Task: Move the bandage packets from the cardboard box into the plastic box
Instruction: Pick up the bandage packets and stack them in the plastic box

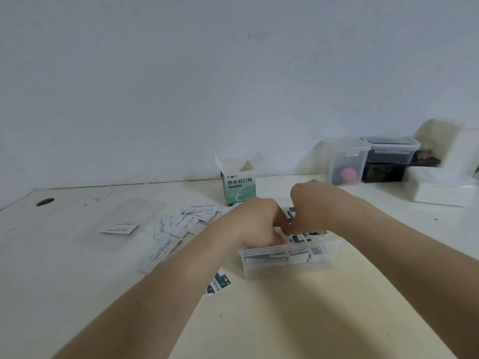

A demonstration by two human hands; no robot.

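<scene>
Plastic box (285, 266) partly filled. Your left hand (259, 221) and right hand (309, 213) curl over its packets (298, 239); grip unclear. Loose packets (181, 224) left on table (285, 320) beside cardboard box (238, 185).

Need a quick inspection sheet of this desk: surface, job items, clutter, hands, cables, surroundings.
Surface: pale table, hole at its far left.
Job's things: cardboard box upright, flaps open; clear plastic box in front of it; packets scattered loose on the table to the left, more inside the plastic box.
Clutter: lidded containers and white boxes at the far right.
Hands: left hand and right hand over the plastic box, fingers curled down, tips close together; grip hidden.
Cables: nothing seen.
Surroundings: plain pale wall.
</scene>
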